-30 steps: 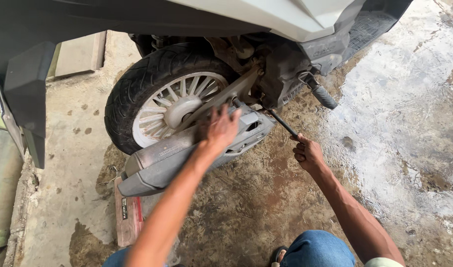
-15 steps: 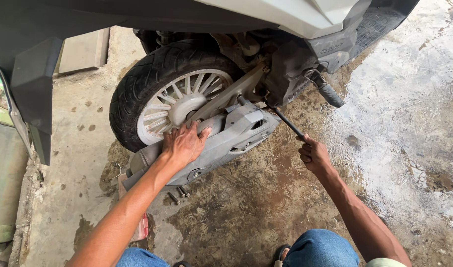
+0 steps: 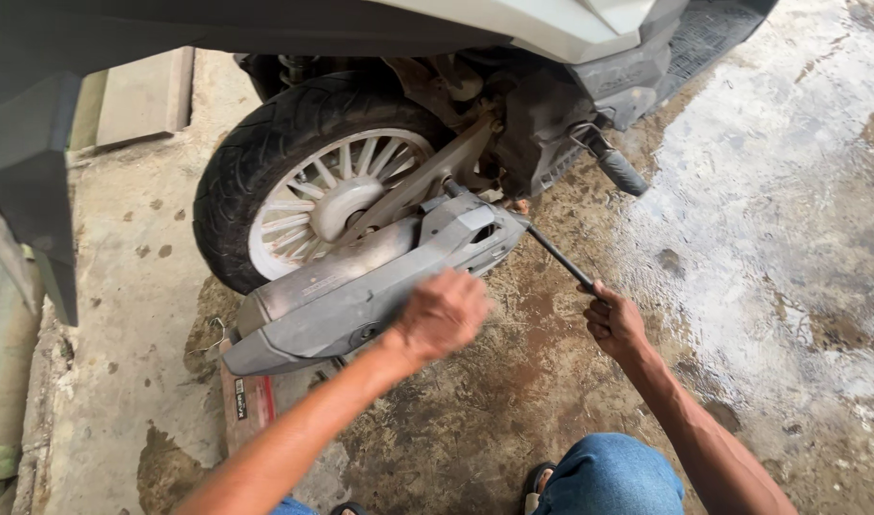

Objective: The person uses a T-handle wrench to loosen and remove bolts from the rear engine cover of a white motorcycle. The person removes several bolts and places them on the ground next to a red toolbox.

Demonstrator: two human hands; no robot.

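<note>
Both hands are at the rear of a scooter. Left hand (image 3: 444, 313) is blurred, its fingers curled loosely over the near side of the grey exhaust muffler (image 3: 361, 286); whether it grips or merely rests there cannot be told. Right hand (image 3: 613, 319) is closed in a fist round the end of a long dark tool handle (image 3: 559, 257), which runs up and away from it to the front end of the muffler, just below the engine casing (image 3: 542, 124).

Beyond the left hand stands the rear wheel (image 3: 303, 181), black tyre on a white spoked rim. Under the muffler's tail, to the left of that hand, lies a reddish wooden block (image 3: 246, 405) on the stained concrete floor (image 3: 761, 210).

The likely risks: the tool may slip off its fastener under a hard pull, throwing the right knuckles against the floor, and a loosened muffler could drop if the left hand's hold is slack. The wet floor may not help footing.

Counted: two hands, one tool, one muffler, one wheel, one block.
</note>
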